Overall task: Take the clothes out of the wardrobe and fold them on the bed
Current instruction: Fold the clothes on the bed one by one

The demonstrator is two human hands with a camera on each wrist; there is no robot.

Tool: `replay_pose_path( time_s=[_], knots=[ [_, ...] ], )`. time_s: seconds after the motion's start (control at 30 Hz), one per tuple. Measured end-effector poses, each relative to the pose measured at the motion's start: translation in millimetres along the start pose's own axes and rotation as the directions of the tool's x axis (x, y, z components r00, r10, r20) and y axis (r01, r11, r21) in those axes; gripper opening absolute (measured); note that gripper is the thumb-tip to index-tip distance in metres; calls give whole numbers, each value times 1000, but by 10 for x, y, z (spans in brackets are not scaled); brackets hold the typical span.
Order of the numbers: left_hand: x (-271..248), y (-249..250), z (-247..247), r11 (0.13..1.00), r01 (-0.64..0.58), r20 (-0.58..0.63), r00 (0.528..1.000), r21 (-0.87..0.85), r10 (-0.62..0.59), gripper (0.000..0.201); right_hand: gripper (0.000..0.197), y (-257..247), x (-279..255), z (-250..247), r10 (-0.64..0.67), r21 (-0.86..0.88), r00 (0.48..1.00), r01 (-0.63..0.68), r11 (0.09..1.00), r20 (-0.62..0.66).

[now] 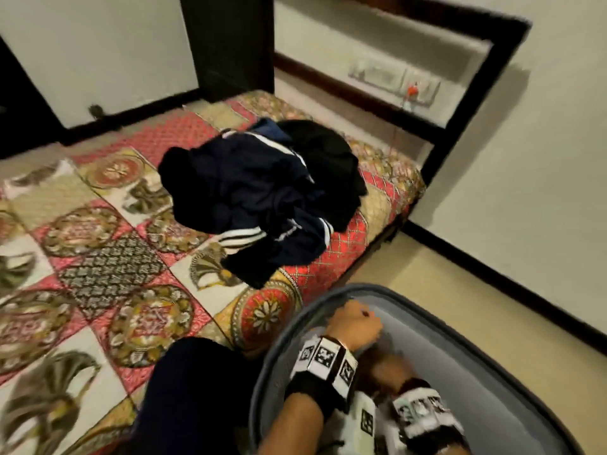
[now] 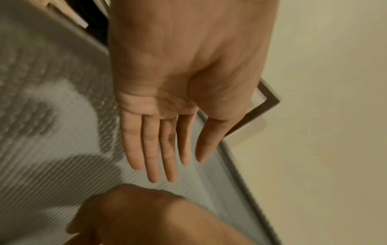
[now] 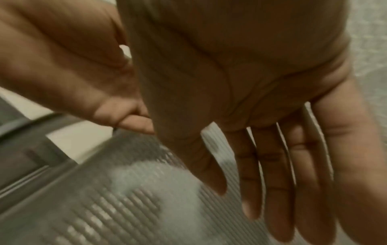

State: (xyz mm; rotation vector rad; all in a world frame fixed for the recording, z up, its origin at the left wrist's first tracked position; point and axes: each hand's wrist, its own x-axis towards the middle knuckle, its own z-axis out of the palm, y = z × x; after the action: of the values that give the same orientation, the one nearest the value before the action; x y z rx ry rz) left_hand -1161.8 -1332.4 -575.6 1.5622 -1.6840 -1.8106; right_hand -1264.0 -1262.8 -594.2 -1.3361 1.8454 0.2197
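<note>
Left grip: the left hand (image 2: 180,79) hangs over the inside of the grey tub (image 1: 512,366), its fingers (image 2: 150,149) straight and side by side, holding nothing.
Right grip: the right hand (image 3: 261,102) is lower in the same tub, beneath the left one, fingers (image 3: 270,174) spread and extended, nothing in its grasp; whether it touches the ribbed floor cannot be told.
Wrists: both carry bands with black-and-white marker squares (image 1: 323,357).
Grey tub: stands on the floor (image 1: 460,277) just beside the near right corner of the bed (image 1: 98,257); the part of its ridged inside that shows is bare.
Leg: a dark trouser knee (image 1: 193,392) rests on the bed's near edge, beside the tub.
Clothes: a heap of dark garments (image 1: 262,195), navy with white stripes and black, lies unfolded toward the bed's far right corner, near the right edge.
Bed: covered with a red, cream and gold patterned spread.
Beyond: a dark-framed panel (image 1: 98,57) stands behind the bed's far edge.
</note>
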Motion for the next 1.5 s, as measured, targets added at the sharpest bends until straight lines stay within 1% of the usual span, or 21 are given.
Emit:
replay_pose_path(
  time_s=[0.07, 0.17, 0.27, 0.33, 0.37, 0.4, 0.47, 0.53, 0.6, 0.7, 0.8, 0.87, 0.97, 1.0, 1.07, 1.17, 1.2, 1.3, 1.37, 1.43, 1.5],
  knots=[
    [-233, 254, -305, 977, -141, -50, 990, -162, 135, 12, 15, -298, -230, -372, -48, 206, 999, 52, 977, -24],
    [-555, 603, -1019, 856, -302, -236, 947, -419, 219, 17, 23, -886, -553, -964, -122, 348, 962, 204, 915, -244],
    [-624, 638, -1732, 818, -374, -448, 879, -437, 163, 20, 32, -1475, -430, -1412, -141, 293, 830, 342, 893, -539],
    [-487, 482, -2111, 854, -326, -498, 862, -406, 93, 16, 27, -1867, -61, -1597, -131, 321, 787, 389, 864, -603],
    [-427, 405, -2243, 871, -284, -483, 873, -401, 63, 10, 35, -2025, 187, -1672, -95, 373, 793, 383, 845, -601],
    [-415, 363, -2353, 885, -248, -461, 886, -395, 42, 10, 55, -2190, 441, -1744, -69, 386, 790, 371, 845, -609],
    [-258, 237, -2531, 926, -189, -432, 901, -327, 32, 30, 91, -2502, 880, -1859, -84, 273, 785, 311, 911, -614],
    [-119, 136, -2626, 968, -134, -406, 913, -212, 38, 45, 103, -2692, 1234, -1890, -98, 181, 801, 250, 951, -591],
    [15, 47, -2653, 977, -107, -376, 926, -187, 29, 47, 83, -2767, 1467, -1853, -91, 134, 814, 203, 970, -573],
    [146, -48, -2679, 981, -92, -387, 922, -171, 20, 62, 29, -2854, 1520, -1777, -110, 86, 734, 224, 971, -671],
    [91, -21, -2691, 967, -179, -459, 885, -183, 77, 91, 24, -3047, 1131, -1753, -235, 149, 681, 456, 878, -694],
    [-33, 81, -2754, 931, -307, -536, 829, -200, 158, 98, 23, -3296, 674, -1777, -388, 185, 626, 654, 733, -677],
    [-390, 306, -2871, 866, -448, -657, 724, -220, 208, 81, 28, -3726, -110, -1861, -572, 299, 533, 838, 456, -623],
    [-624, 384, -3009, 857, -471, -701, 683, -208, 205, 75, 30, -3929, -440, -1863, -612, 323, 497, 867, 379, -615],
    [-727, 480, -3232, 837, -505, -740, 642, -210, 202, 59, 43, -4128, -783, -1958, -643, 348, 445, 894, 282, -624],
    [-1585, 724, -3782, 794, -586, -817, 530, -162, 225, 45, 46, -4517, -1603, -2041, -639, 460, 423, 880, 120, -642],
    [-1910, 810, -3910, 776, -621, -847, 468, -110, 254, 38, 42, -4614, -1776, -2084, -618, 481, 418, 874, 74, -666],
    [-2878, 988, -4296, 734, -674, -912, 247, 80, 326, 14, 28, -4896, -2255, -2172, -536, 549, 465, 836, 4, -705],
    [-3505, 1013, -4504, 697, -676, -919, 73, 239, 387, 18, 22, -5057, -2506, -2175, -516, 599, 506, 800, -18, -691],
    [-4036, 995, -4689, 687, -608, -896, -98, 399, 434, 26, 17, -5227, -2705, -2143, -540, 632, 514, 774, -43, -667],
    [-4464, 935, -4827, 724, -477, -864, -203, 499, 461, 27, 16, -5430, -2875, -2095, -592, 634, 483, 771, -63, -646]
  ],
)
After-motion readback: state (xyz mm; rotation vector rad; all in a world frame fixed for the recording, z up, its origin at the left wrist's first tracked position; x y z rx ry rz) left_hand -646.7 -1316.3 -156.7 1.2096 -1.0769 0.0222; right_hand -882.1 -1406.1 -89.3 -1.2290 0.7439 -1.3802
